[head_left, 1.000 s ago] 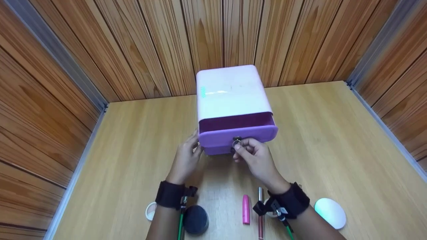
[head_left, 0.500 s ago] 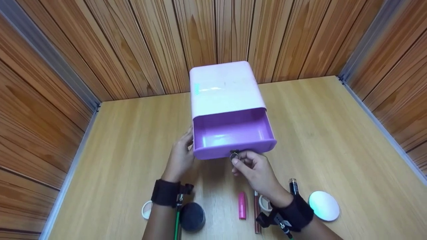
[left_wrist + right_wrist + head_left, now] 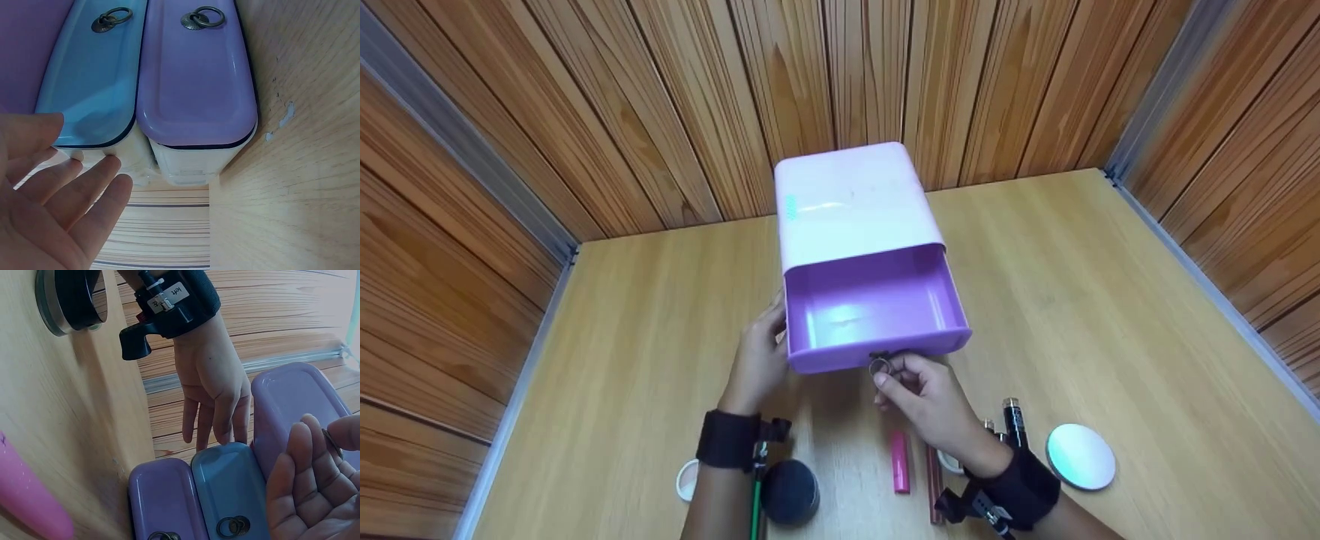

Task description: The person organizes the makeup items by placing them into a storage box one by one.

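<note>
Drawer of shiny purple plastic (image 3: 877, 300) sticks out from the front of a smooth pale pink box (image 3: 855, 199) on the wooden desk (image 3: 1035, 300). The right hand (image 3: 928, 397) pinches the drawer's round metal ring (image 3: 872, 366). The left hand (image 3: 759, 361), fingers nearly straight, touches the box's side.

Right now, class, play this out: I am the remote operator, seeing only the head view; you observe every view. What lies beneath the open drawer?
Observer: A blue drawer, shown in the left wrist view.
Operator: And below that?
Observer: A second purple drawer, the one nearest the table.
Operator: Which drawer is the left hand beside?
Observer: In both wrist views its fingers are at the blue drawer's side; I cannot tell how firmly they touch, if at all.
</note>
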`<action>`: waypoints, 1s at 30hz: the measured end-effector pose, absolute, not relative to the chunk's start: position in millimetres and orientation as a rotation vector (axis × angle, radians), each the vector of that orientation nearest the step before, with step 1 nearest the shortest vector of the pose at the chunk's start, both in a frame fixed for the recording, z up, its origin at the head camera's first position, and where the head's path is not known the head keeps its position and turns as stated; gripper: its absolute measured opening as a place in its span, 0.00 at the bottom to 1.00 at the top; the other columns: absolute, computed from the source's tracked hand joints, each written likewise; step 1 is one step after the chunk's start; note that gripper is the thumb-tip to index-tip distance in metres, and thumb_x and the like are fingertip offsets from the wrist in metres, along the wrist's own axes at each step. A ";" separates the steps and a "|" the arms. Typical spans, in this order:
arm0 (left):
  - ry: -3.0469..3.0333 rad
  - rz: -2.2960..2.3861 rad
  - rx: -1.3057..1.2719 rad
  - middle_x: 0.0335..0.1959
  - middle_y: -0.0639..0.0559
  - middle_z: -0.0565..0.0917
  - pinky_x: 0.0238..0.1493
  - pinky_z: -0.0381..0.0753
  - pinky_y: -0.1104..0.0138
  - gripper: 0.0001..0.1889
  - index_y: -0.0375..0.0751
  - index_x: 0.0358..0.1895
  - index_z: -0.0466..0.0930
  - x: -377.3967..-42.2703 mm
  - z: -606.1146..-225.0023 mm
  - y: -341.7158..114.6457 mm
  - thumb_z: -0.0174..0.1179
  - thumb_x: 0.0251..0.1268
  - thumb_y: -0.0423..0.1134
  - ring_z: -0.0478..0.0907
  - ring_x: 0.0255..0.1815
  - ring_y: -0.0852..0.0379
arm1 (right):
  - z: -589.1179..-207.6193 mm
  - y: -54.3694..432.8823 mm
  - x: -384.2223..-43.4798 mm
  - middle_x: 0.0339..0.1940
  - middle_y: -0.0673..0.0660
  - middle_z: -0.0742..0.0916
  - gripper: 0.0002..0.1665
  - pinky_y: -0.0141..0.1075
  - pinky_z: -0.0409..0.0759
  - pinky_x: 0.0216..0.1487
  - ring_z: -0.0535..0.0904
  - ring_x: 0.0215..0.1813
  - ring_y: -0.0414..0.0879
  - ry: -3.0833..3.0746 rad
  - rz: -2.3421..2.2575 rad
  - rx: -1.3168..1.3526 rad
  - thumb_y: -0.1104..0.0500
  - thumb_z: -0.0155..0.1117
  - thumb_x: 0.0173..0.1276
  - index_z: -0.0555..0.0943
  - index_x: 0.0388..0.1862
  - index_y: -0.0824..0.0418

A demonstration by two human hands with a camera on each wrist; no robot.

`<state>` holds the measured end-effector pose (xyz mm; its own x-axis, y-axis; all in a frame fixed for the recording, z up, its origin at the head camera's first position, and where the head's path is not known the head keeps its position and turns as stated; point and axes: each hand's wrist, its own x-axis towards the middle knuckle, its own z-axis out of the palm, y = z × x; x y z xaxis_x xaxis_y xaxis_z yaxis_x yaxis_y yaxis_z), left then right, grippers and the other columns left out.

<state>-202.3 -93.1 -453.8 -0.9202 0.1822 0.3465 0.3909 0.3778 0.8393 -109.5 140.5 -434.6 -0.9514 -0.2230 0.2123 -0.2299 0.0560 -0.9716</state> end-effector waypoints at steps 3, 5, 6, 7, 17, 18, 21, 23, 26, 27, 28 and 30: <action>-2.413 -1.567 -0.536 0.73 0.46 0.61 0.59 0.71 0.69 0.26 0.41 0.68 0.69 -203.1 -453.8 -93.1 0.59 0.67 0.28 0.67 0.67 0.52 | -434.1 140.8 -109.9 0.29 0.61 0.85 0.08 0.44 0.83 0.37 0.83 0.31 0.53 -2.293 2.077 0.491 0.65 0.61 0.70 0.78 0.39 0.72; -2.404 -1.576 -0.540 0.73 0.47 0.61 0.60 0.71 0.68 0.27 0.42 0.68 0.69 -203.4 -453.4 -93.2 0.59 0.66 0.28 0.67 0.67 0.52 | -433.6 141.2 -110.9 0.29 0.61 0.85 0.08 0.43 0.83 0.37 0.83 0.32 0.52 -2.310 2.052 0.494 0.64 0.61 0.69 0.79 0.39 0.71; -2.398 -1.582 -0.544 0.73 0.47 0.61 0.60 0.71 0.68 0.27 0.43 0.68 0.69 -203.5 -453.1 -93.2 0.59 0.66 0.28 0.67 0.67 0.52 | -433.2 141.7 -111.2 0.30 0.62 0.85 0.08 0.43 0.83 0.37 0.83 0.32 0.52 -2.316 2.040 0.497 0.64 0.61 0.69 0.79 0.38 0.70; -2.399 -1.581 -0.543 0.73 0.48 0.61 0.60 0.71 0.68 0.27 0.43 0.68 0.69 -203.6 -453.0 -93.5 0.59 0.66 0.28 0.67 0.67 0.52 | -432.7 142.2 -111.4 0.30 0.61 0.85 0.07 0.43 0.83 0.38 0.83 0.32 0.52 -2.324 2.027 0.497 0.63 0.62 0.69 0.79 0.38 0.69; -2.418 -1.592 -0.513 0.72 0.50 0.62 0.60 0.70 0.68 0.28 0.45 0.69 0.68 -203.5 -456.2 -92.9 0.59 0.67 0.29 0.66 0.68 0.54 | -437.6 158.5 -105.8 0.33 0.55 0.85 0.06 0.41 0.83 0.39 0.83 0.35 0.54 -2.405 1.932 0.516 0.62 0.63 0.69 0.81 0.41 0.65; -2.425 -1.578 -0.506 0.72 0.49 0.62 0.60 0.70 0.68 0.28 0.45 0.69 0.68 -203.5 -455.9 -92.9 0.59 0.67 0.29 0.66 0.68 0.53 | -436.9 161.7 -103.8 0.33 0.53 0.86 0.06 0.40 0.83 0.38 0.83 0.35 0.52 -2.417 1.904 0.509 0.62 0.63 0.69 0.82 0.41 0.63; -2.442 -1.572 -0.472 0.72 0.50 0.62 0.61 0.70 0.67 0.28 0.46 0.70 0.67 -203.5 -454.4 -92.9 0.59 0.67 0.29 0.65 0.69 0.55 | -434.4 173.5 -96.6 0.31 0.49 0.86 0.04 0.37 0.83 0.38 0.84 0.34 0.48 -2.418 1.827 0.487 0.62 0.65 0.68 0.83 0.40 0.60; -2.457 -1.565 -0.443 0.72 0.51 0.62 0.60 0.71 0.67 0.29 0.48 0.70 0.67 -203.1 -453.6 -92.6 0.59 0.67 0.30 0.64 0.69 0.56 | -432.9 182.6 -91.4 0.31 0.49 0.87 0.03 0.37 0.83 0.37 0.84 0.33 0.46 -2.384 1.783 0.486 0.63 0.65 0.67 0.83 0.39 0.60; -2.470 -1.559 -0.427 0.72 0.51 0.61 0.60 0.70 0.68 0.28 0.47 0.69 0.67 -202.9 -453.1 -91.7 0.59 0.67 0.30 0.64 0.69 0.56 | -431.5 198.2 -82.8 0.30 0.49 0.87 0.05 0.36 0.84 0.36 0.84 0.31 0.45 -2.333 1.706 0.476 0.68 0.65 0.65 0.84 0.38 0.59; -2.470 -1.555 -0.431 0.72 0.50 0.61 0.60 0.70 0.68 0.27 0.46 0.69 0.67 -202.8 -453.1 -91.2 0.59 0.68 0.30 0.64 0.69 0.55 | -431.1 204.0 -80.2 0.29 0.50 0.87 0.07 0.35 0.83 0.35 0.84 0.31 0.45 -2.321 1.663 0.475 0.69 0.65 0.64 0.84 0.38 0.59; -2.472 -1.548 -0.432 0.72 0.50 0.61 0.60 0.70 0.68 0.27 0.46 0.69 0.67 -202.8 -453.1 -90.8 0.58 0.68 0.30 0.63 0.70 0.55 | -430.7 209.9 -77.9 0.29 0.50 0.87 0.09 0.34 0.83 0.36 0.84 0.30 0.45 -2.309 1.614 0.473 0.71 0.66 0.63 0.84 0.38 0.59; -2.462 -1.550 -0.440 0.72 0.48 0.62 0.60 0.70 0.68 0.26 0.44 0.69 0.68 -203.0 -453.2 -89.9 0.58 0.68 0.29 0.63 0.70 0.54 | -429.3 221.6 -73.1 0.28 0.49 0.87 0.11 0.31 0.82 0.36 0.83 0.29 0.45 -2.304 1.518 0.444 0.73 0.66 0.62 0.85 0.38 0.58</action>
<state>-203.0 -89.9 -453.2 -0.9361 0.1434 0.3213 0.3517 0.4066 0.8432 -73.1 221.6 -429.3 -0.8916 -0.0696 0.4474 -0.4386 0.3784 -0.8152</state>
